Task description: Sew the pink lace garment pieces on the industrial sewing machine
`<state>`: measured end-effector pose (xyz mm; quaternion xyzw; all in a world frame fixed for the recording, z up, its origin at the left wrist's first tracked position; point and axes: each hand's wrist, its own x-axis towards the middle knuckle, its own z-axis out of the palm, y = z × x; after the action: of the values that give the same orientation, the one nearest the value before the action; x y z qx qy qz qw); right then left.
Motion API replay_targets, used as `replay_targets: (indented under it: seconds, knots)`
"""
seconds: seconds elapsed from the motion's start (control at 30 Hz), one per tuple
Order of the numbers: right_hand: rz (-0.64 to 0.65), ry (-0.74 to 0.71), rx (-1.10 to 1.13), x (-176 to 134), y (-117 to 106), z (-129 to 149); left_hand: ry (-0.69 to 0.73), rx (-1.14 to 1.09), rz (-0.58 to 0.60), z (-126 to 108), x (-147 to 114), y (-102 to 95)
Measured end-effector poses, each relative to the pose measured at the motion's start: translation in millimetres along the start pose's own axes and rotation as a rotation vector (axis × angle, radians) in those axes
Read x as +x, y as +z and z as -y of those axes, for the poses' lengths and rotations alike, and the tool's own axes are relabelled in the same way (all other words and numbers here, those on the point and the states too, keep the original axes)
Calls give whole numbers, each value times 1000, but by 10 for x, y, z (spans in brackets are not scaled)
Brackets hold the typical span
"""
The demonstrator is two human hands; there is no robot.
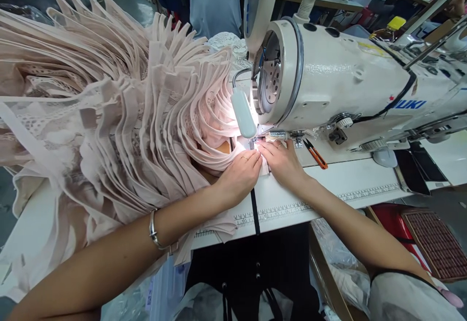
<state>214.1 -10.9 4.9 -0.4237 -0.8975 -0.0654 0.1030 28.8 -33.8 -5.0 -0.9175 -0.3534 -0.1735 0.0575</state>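
Observation:
A piece of pale pink fabric (263, 168) lies under the lit needle area of a white sewing machine (328, 78). My left hand (241, 175) holds its near left side, fingers pressed together. From the right, my right hand (283, 163) has its fingertips on the same fabric, close to the presser foot (252, 143); its thumb is hidden. The two hands almost touch. Left of the needle, a large gathered pile of pale pink lace-trimmed garments (146, 116) spreads over the table and against my left forearm. A small pale green lamp (243, 114) hangs just above the foot.
Orange-handled thread snips (315, 154) lie right of my right hand. A printed ruler strip (288, 210) runs along the white table's front edge. A black strap (255, 209) crosses that edge. Below right are an open drawer (328, 272) and a red item (394, 223).

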Motion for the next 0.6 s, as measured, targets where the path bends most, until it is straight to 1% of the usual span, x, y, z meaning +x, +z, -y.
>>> replay_targets:
  seconds: [0.17,0.27,0.43,0.6]
  knots:
    - [106,97,143,45,26,-47,11,-1,9,5,2,-7]
    - [140,123,198,57,23,-56,24,-5,1,10,-7,-22]
    - [127,145,240,38,18,-53,17,-27,-19,28,-15,-21]
    - [118,165,215,32,47,-54,5,-53,-17,48,-7,-11]
